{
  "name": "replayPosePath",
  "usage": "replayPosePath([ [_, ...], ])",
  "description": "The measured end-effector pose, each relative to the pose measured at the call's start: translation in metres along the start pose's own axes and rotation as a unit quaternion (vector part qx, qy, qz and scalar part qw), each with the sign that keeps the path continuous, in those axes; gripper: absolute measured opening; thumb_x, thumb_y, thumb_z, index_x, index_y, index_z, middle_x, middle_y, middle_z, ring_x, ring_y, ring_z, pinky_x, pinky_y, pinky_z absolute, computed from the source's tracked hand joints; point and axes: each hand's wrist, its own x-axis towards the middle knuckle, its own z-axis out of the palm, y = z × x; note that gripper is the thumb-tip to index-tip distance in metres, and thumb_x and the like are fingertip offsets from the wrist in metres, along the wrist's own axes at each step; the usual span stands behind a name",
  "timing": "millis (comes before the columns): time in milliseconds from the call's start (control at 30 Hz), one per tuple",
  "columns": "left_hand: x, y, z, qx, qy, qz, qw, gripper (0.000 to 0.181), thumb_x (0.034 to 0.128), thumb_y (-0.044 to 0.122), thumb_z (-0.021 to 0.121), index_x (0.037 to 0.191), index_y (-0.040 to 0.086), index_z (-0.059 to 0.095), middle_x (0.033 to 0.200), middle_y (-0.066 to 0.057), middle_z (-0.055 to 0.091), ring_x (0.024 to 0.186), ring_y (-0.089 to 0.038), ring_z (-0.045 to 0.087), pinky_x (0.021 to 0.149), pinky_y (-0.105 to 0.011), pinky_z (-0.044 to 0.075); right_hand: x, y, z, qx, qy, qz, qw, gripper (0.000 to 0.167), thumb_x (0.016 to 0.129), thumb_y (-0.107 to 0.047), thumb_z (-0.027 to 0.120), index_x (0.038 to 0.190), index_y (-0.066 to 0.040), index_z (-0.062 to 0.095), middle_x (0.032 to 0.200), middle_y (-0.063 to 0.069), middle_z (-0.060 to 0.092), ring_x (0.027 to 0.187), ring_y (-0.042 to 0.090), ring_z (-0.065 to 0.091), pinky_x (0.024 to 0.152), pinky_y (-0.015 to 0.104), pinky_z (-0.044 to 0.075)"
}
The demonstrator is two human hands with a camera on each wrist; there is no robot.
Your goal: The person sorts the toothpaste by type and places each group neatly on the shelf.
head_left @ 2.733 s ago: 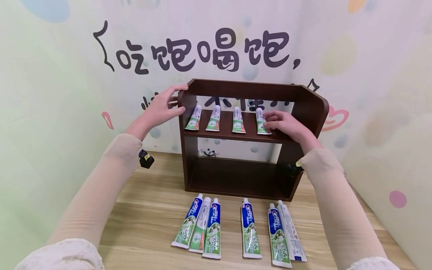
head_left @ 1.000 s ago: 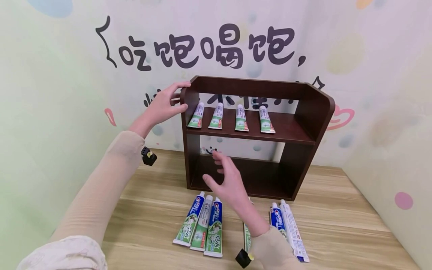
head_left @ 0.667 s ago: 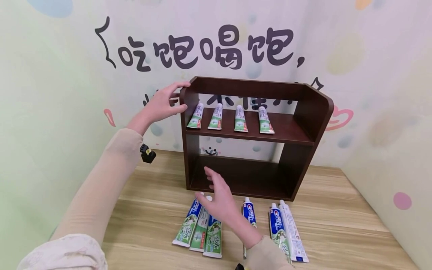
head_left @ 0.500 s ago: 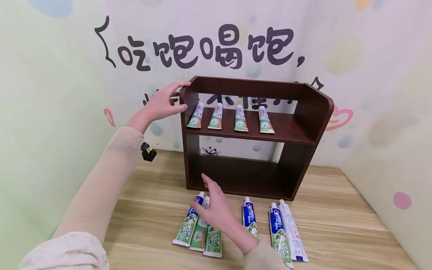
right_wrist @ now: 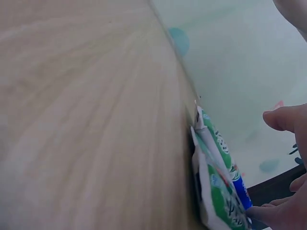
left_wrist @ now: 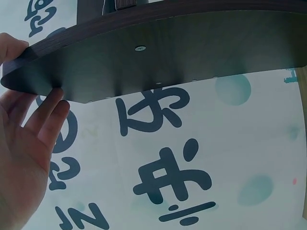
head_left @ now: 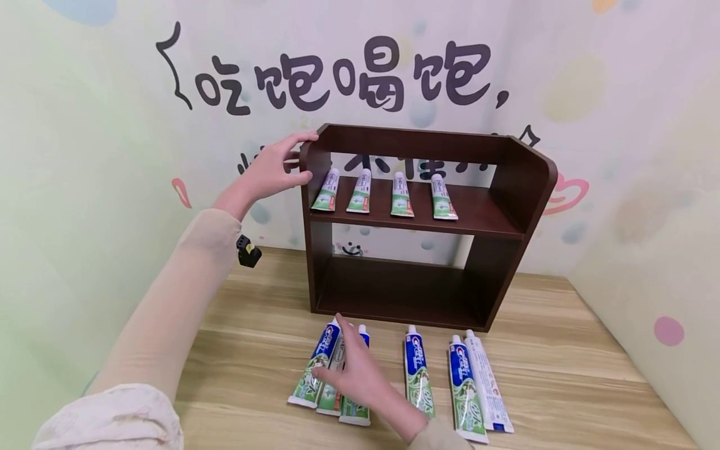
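My left hand grips the left side panel of a dark brown two-tier shelf; in the left wrist view its thumb and fingers lie on opposite faces of the panel. Over three toothpaste tubes at the front left hovers my right hand, fingers extended and thumb apart, holding nothing. These are a blue-and-green tube, a white-and-green tube between, partly hidden, and another blue-and-green tube, mostly covered by the hand. Whether fingertips touch a tube I cannot tell.
Several small white-and-green toothpaste tubes lean in a row on the upper tier. On the wooden table, another blue-and-green tube lies mid-front, with a blue-and-green tube and a white tube to the right. A printed wall stands behind.
My right hand has left the rightmost small tube on the upper tier and come down and left to the front-left tubes. The left hand has stayed on the shelf.
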Motion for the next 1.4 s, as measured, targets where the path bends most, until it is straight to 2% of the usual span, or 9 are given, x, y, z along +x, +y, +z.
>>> replayPosePath([
  [133, 0.000, -0.001, 0.000, -0.004, 0.004, 0.000, 1.0000, 0.062, 0.0893, 0.010, 0.062, 0.148, 0.013, 0.041, 0.159, -0.004, 0.037, 0.136, -0.035, 0.050, 0.114, -0.047, 0.044, -0.004, 0.007, 0.001, -0.015, -0.013, 0.004, 0.9998, 0.106, 0.080, -0.043, 0.079, 0.160, -0.019, 0.014, 0.162, 0.020, 0.024, 0.148, 0.043, 0.028, 0.115, 0.063, 0.033],
  [333, 0.001, 0.000, 0.001, -0.003, 0.003, 0.001, 1.0000, 0.063, 0.0894, 0.011, 0.062, 0.148, 0.015, 0.041, 0.159, -0.002, 0.037, 0.137, -0.031, 0.050, 0.114, -0.045, 0.045, -0.005, 0.018, -0.001, -0.061, -0.017, 0.005, 0.9980, 0.108, 0.075, -0.043, 0.083, 0.156, -0.007, 0.020, 0.159, 0.027, 0.027, 0.144, 0.046, 0.032, 0.112, 0.063, 0.039],
  [500, 0.000, 0.000, 0.000, 0.004, 0.005, -0.003, 1.0000, 0.063, 0.0895, 0.012, 0.061, 0.149, 0.013, 0.040, 0.159, -0.002, 0.037, 0.137, -0.033, 0.050, 0.114, -0.046, 0.045, -0.004, 0.023, -0.004, -0.104, -0.020, 0.002, 0.9944, 0.110, 0.072, -0.052, 0.082, 0.154, -0.003, 0.026, 0.154, 0.022, 0.037, 0.139, 0.041, 0.042, 0.111, 0.056, 0.043],
  [633, 0.000, 0.001, 0.000, 0.001, 0.006, -0.005, 1.0000, 0.063, 0.0891, 0.011, 0.061, 0.149, 0.012, 0.040, 0.159, -0.003, 0.037, 0.137, -0.035, 0.050, 0.113, -0.047, 0.045, -0.003, 0.025, -0.006, -0.122, -0.023, 0.001, 0.9922, 0.105, 0.073, -0.051, 0.082, 0.151, -0.002, 0.032, 0.147, 0.020, 0.043, 0.135, 0.038, 0.045, 0.110, 0.054, 0.045],
  [967, 0.001, -0.001, 0.001, 0.009, 0.007, -0.003, 0.9999, 0.063, 0.0895, 0.013, 0.061, 0.149, 0.014, 0.041, 0.159, -0.001, 0.037, 0.136, -0.033, 0.051, 0.112, -0.045, 0.047, 0.007, 0.030, -0.003, -0.185, -0.037, -0.005, 0.9820, 0.105, 0.072, -0.058, 0.080, 0.152, -0.009, 0.034, 0.143, 0.016, 0.049, 0.128, 0.031, 0.046, 0.108, 0.050, 0.047],
  [1100, 0.001, -0.001, 0.002, 0.010, 0.008, -0.001, 0.9999, 0.063, 0.0894, 0.012, 0.061, 0.149, 0.013, 0.041, 0.160, -0.001, 0.036, 0.136, -0.034, 0.051, 0.112, -0.046, 0.047, 0.012, 0.029, -0.004, -0.187, -0.044, 0.003, 0.9813, 0.104, 0.070, -0.056, 0.082, 0.152, -0.013, 0.035, 0.147, 0.014, 0.048, 0.133, 0.033, 0.044, 0.111, 0.053, 0.043],
  [1233, 0.001, -0.002, 0.002, 0.012, 0.008, 0.001, 0.9999, 0.062, 0.0893, 0.012, 0.061, 0.148, 0.012, 0.041, 0.159, -0.002, 0.037, 0.136, -0.035, 0.051, 0.112, -0.047, 0.047, 0.014, 0.024, -0.001, -0.183, -0.051, 0.022, 0.9817, 0.106, 0.068, -0.050, 0.085, 0.153, -0.014, 0.034, 0.144, 0.016, 0.051, 0.131, 0.034, 0.046, 0.110, 0.053, 0.043],
  [1400, 0.001, -0.002, 0.001, 0.015, 0.007, -0.006, 0.9999, 0.063, 0.0898, 0.013, 0.061, 0.149, 0.014, 0.040, 0.159, 0.000, 0.037, 0.135, -0.035, 0.051, 0.112, -0.046, 0.046, 0.015, 0.015, 0.001, -0.158, -0.058, 0.058, 0.9841, 0.107, 0.067, -0.040, 0.088, 0.155, -0.019, 0.032, 0.141, 0.021, 0.053, 0.123, 0.037, 0.055, 0.099, 0.057, 0.051],
])
